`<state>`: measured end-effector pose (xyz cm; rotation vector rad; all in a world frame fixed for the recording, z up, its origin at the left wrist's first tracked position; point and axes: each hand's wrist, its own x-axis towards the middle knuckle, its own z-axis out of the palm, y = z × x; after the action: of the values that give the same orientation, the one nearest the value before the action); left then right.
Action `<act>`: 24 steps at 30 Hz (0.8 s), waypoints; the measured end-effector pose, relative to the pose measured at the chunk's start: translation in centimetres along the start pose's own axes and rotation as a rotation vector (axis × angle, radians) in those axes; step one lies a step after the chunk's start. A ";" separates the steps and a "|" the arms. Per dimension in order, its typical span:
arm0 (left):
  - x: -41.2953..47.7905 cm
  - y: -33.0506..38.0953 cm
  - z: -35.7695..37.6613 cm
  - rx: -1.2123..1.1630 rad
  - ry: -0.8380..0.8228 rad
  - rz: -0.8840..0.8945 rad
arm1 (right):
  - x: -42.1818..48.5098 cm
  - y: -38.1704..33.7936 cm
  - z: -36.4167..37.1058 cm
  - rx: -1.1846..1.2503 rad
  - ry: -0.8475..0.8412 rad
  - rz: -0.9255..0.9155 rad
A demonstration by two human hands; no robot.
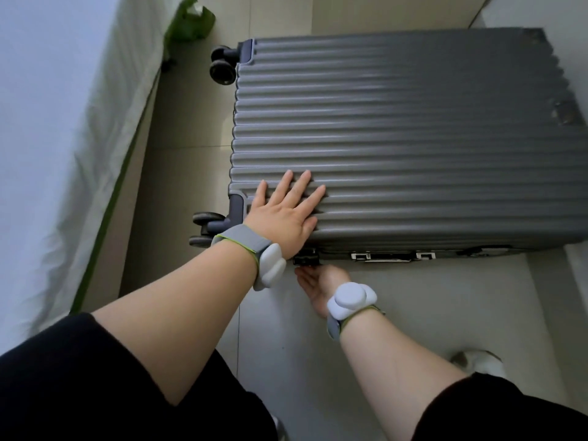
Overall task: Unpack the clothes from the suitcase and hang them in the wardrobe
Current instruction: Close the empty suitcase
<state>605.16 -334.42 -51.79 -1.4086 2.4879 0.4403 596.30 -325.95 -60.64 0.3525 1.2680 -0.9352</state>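
Note:
A grey ribbed hard-shell suitcase [413,138] lies flat and closed on the tiled floor, wheels to the left. My left hand [284,208] presses flat on its lid near the front left corner, fingers straight and spread. My right hand [318,286] is palm up just below the suitcase's front edge, with its fingers reaching under a black latch [306,260]; the fingertips are hidden there. A silver lock plate [393,256] sits further right on the front edge. No clothes and no wardrobe are in view.
A bed with pale bedding [47,154] runs along the left, leaving a narrow strip of floor beside the suitcase. A green bag [191,22] lies at the top left. A white slipper [480,362] is near my right knee.

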 end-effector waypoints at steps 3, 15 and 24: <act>0.0 0.0 -0.1 0.007 -0.016 0.003 | 0.1 -0.7 0.6 0.064 0.004 0.015; 0.0 0.1 -0.1 0.006 -0.030 -0.015 | 0.5 -2.9 1.6 0.169 0.011 0.023; 0.2 0.3 -1.1 -0.055 -0.031 -0.039 | -3.3 -6.6 -0.6 -0.867 -0.089 0.091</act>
<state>604.72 -334.77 -50.83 -1.4570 2.4366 0.5223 590.92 -328.20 -56.12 -0.3090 1.4339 -0.2568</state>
